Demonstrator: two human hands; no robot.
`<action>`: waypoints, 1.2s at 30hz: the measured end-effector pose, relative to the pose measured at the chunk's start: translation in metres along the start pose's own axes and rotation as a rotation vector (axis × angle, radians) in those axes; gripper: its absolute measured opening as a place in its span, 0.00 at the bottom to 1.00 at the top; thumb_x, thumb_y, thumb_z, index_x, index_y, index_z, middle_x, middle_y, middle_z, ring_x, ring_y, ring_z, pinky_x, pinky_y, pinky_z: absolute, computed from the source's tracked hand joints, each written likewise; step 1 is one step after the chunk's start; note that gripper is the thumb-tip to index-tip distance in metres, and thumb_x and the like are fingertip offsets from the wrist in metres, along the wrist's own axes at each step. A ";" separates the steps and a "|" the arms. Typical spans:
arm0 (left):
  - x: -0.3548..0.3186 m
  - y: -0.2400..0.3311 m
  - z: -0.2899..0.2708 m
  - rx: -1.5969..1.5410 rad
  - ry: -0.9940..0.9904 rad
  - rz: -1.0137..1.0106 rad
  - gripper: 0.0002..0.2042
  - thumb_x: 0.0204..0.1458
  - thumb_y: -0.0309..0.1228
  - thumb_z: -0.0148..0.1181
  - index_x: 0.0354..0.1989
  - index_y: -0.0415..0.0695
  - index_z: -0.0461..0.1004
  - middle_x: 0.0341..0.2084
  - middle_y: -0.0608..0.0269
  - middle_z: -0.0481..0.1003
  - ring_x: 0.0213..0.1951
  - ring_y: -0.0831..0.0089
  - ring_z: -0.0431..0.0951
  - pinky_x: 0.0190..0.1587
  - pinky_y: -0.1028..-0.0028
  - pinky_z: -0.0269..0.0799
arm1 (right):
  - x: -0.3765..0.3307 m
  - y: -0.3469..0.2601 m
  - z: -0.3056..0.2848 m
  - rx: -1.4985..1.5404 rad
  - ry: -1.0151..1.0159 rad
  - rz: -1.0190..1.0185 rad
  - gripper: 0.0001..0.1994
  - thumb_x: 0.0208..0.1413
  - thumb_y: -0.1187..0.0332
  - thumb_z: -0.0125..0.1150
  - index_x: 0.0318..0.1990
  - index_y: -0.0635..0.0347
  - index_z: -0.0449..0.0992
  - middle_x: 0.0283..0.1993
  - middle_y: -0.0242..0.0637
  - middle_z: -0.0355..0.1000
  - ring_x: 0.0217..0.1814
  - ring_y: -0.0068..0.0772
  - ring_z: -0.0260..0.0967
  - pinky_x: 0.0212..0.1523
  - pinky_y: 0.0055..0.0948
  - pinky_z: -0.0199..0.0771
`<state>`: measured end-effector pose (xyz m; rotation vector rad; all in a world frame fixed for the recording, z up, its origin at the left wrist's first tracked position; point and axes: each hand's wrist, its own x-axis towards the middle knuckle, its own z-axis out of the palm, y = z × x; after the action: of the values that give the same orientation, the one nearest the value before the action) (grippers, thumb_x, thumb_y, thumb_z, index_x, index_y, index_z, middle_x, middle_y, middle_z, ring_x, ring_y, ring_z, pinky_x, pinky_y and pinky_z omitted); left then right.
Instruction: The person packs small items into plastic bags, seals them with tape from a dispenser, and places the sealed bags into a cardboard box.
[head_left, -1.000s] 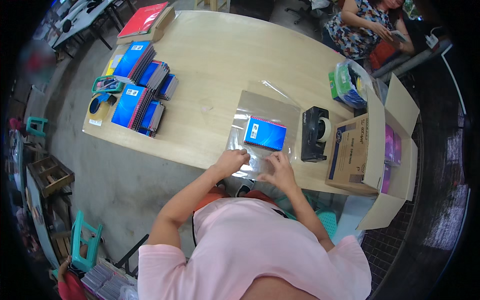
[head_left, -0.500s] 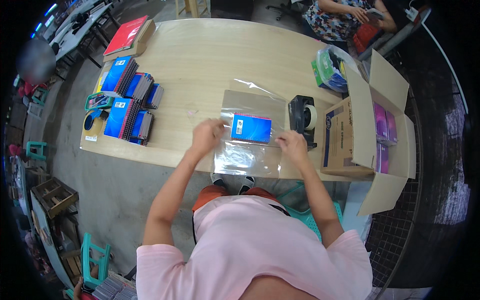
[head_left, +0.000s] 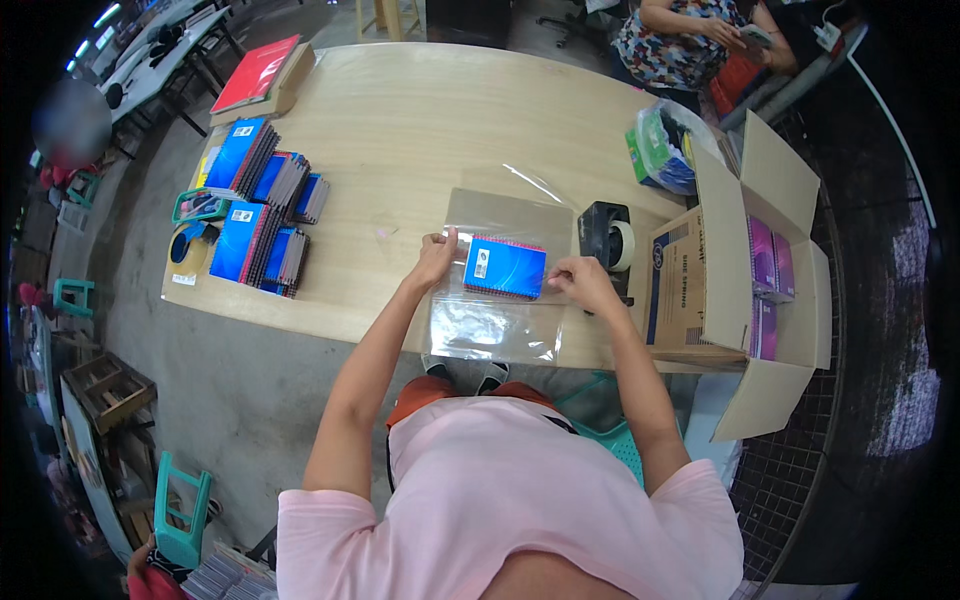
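A blue spiral notebook (head_left: 505, 266), seemingly one of a small stack, lies on a clear plastic sheet (head_left: 495, 335) near the table's front edge. At the sheet's left border, my left hand (head_left: 436, 260) is closed with its thumb up, the plastic edge at its fingers. My right hand (head_left: 588, 284) is pinched beside the notebook's right edge; what lies between those fingertips is too small to tell. Just beyond that hand stands a black tape dispenser (head_left: 604, 238) with a roll of clear tape.
Stacked blue notebooks (head_left: 240, 240) fill the table's left side, beside a green basket (head_left: 200, 205) and a tape roll (head_left: 188, 247). A red folder (head_left: 257, 72) lies at the far left. An open carton (head_left: 722, 270) with purple boxes stands right, near a plastic bag (head_left: 665, 148). Another person sits beyond.
My left hand has turned, its thumb now pointing up at the sheet's left edge. My right hand has shifted slightly, closer to the notebook's right edge. The view has moved a little.
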<state>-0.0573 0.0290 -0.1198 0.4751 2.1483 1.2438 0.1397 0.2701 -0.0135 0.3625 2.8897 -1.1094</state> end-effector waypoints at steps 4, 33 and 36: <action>-0.022 -0.024 -0.028 -0.212 0.242 0.142 0.29 0.63 0.53 0.44 0.49 0.39 0.79 0.55 0.42 0.64 0.58 0.53 0.61 0.66 0.61 0.53 | 0.014 -0.020 -0.001 0.032 -0.022 -0.060 0.06 0.46 0.70 0.68 0.33 0.59 0.82 0.27 0.43 0.78 0.31 0.42 0.78 0.36 0.36 0.75; -0.120 0.074 0.075 0.698 0.091 0.523 0.36 0.52 0.48 0.63 0.70 0.62 0.57 0.67 0.49 0.54 0.69 0.46 0.51 0.67 0.43 0.47 | 0.165 0.025 0.055 0.037 -0.588 0.140 0.40 0.57 0.29 0.43 0.37 0.64 0.82 0.35 0.55 0.79 0.39 0.48 0.77 0.42 0.46 0.73; -0.122 0.076 0.072 0.694 0.069 0.509 0.36 0.53 0.47 0.62 0.71 0.62 0.57 0.68 0.49 0.54 0.70 0.47 0.51 0.67 0.43 0.47 | 0.164 0.024 0.053 -0.072 -0.540 0.096 0.38 0.55 0.30 0.48 0.38 0.62 0.83 0.35 0.54 0.79 0.38 0.49 0.77 0.42 0.45 0.74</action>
<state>0.0827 0.0437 -0.0415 1.3487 2.5843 0.7046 -0.0176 0.2858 -0.0860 0.1620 2.4013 -0.9114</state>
